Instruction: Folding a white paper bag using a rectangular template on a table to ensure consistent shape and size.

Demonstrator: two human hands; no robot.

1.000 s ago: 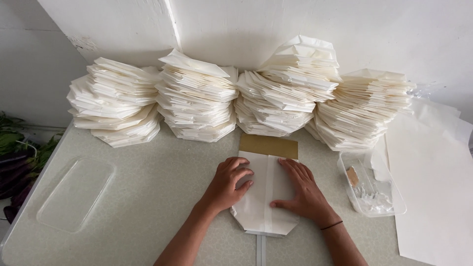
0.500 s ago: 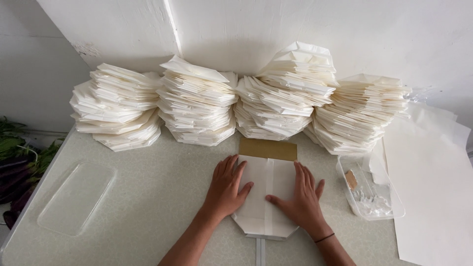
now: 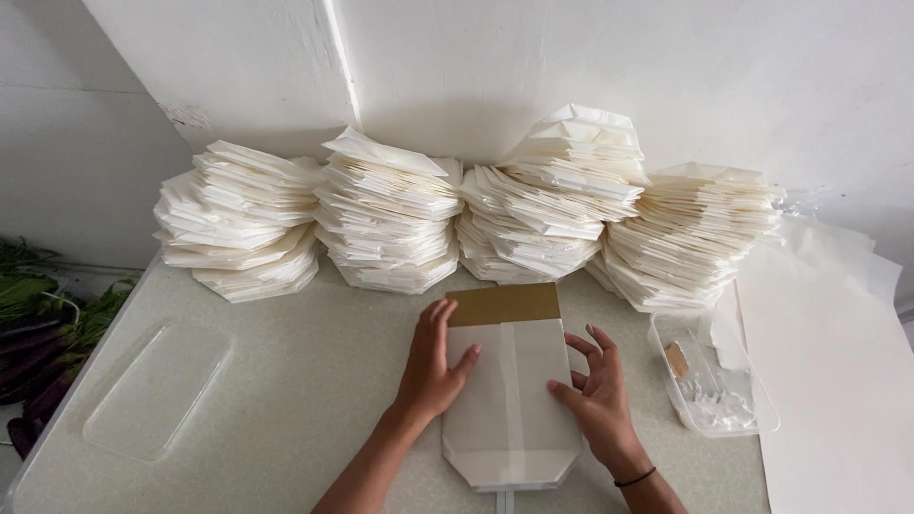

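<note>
Right now I see both hands flat-ish on a folded white paper bag (image 3: 509, 400) lying on the table (image 3: 314, 381). Left hand (image 3: 433, 366) rests on the bag's left edge, fingers together and straight, thumb spread onto the paper. Right hand (image 3: 595, 395) sits on the right edge, fingers apart and slightly curled, tips touching the paper. Neither hand clamps anything.

Bag is smooth matte paper, long rectangle with clipped corners at the near end, a glued seam strip running down the middle between the two hands. Just beyond the fingertips a tan kraft-coloured flap (image 3: 503, 304) forms the bag's far end.

Past that flap, four stacks of folded bags (image 3: 400, 214) lean against the wall, edges ragged, layered, off-white to cream. Right of the right fingers: a clear plastic tray (image 3: 714, 395), crinkled film and a small brown piece inside. Further right, large plain white paper sheets (image 3: 838, 381) lie flat. Well left of the left fingers, a clear plastic lid (image 3: 157, 390) lies flat.

Table is pale speckled laminate. White painted wall (image 3: 571, 67) behind, rough in patches. Green plants (image 3: 38, 305) beyond the table's left edge.
</note>
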